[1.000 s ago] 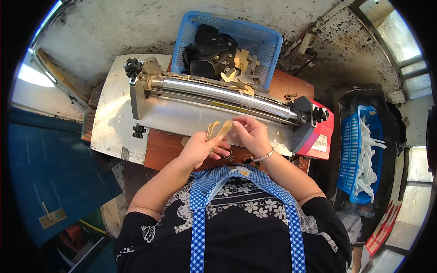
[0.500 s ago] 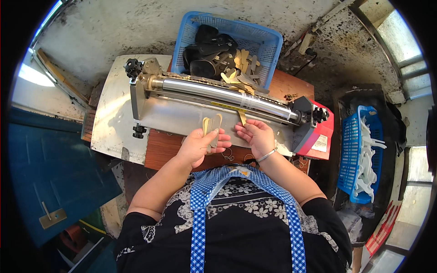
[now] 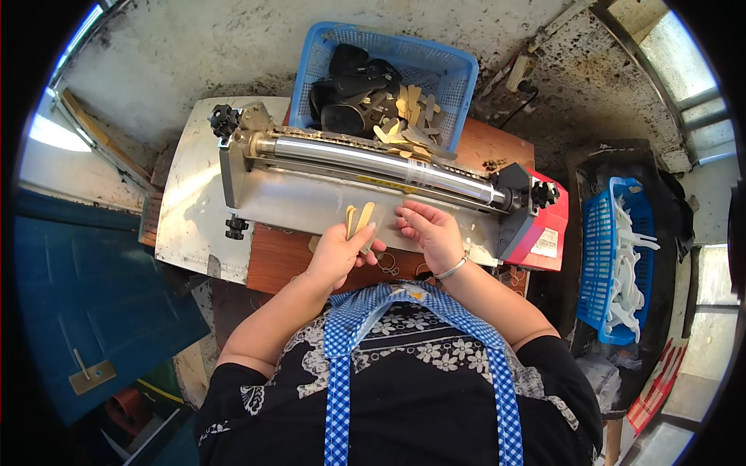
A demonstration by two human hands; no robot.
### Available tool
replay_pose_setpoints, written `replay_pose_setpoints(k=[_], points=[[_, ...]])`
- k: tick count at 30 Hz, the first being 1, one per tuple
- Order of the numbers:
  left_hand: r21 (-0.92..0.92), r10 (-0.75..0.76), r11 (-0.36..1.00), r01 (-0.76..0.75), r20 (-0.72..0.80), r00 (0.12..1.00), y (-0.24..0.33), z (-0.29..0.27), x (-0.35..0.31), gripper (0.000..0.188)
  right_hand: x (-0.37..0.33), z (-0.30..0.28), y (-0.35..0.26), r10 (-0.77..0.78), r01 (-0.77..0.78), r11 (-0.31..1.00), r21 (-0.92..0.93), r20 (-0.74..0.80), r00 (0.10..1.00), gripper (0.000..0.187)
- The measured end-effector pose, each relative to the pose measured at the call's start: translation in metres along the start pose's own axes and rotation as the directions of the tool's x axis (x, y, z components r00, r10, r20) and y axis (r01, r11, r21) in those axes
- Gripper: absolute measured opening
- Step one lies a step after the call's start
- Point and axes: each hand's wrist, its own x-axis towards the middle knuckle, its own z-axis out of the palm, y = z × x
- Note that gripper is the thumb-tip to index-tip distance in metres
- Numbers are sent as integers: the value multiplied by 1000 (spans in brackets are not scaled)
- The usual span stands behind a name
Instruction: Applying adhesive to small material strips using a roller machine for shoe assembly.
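Both forearms reach forward from the person's body, elbows bent and spread, so that the two hands face each other above the front edge of the worktop, a narrow gap between them. The left hand is raised with its thumb pressed to its fingers, pinching a small bundle of strips that stand upward from the grip; at least two rounded tips show, but overlap hides the full count. The right hand turns inward, palm toward the left one, its fingers curled and its fingertips close to the thumb in a narrow pose; whether it holds anything one cannot tell. One bracelet circles its wrist.

Just beyond the hands, one machine stands across the worktop, with one shiny roller, one metal plate in front of it and three black knobs in sight, two at the left end and one at the right.

Two blue baskets show. The back basket, at the worktop's back edge, holds several black pieces and a heap of more strips, too overlapped to count. The side basket, beyond the worktop's right edge, holds several white pieces.
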Motion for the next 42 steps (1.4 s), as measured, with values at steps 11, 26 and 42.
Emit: replay_pose_setpoints(k=[11,26,42], points=[[-260,22,965,-3,70,997,5,-10,0,26,-2,-9,-15,-775,773,177,-609,398,491,15],[-13,5,1000,-5,59,998,8,-5,0,23,1,-11,-15,-80,140,958,-252,234,969,7],[-142,-13,989,49,247,969,18,-1,-6,28,5,7,-10,28,5,984,-175,185,982,18]])
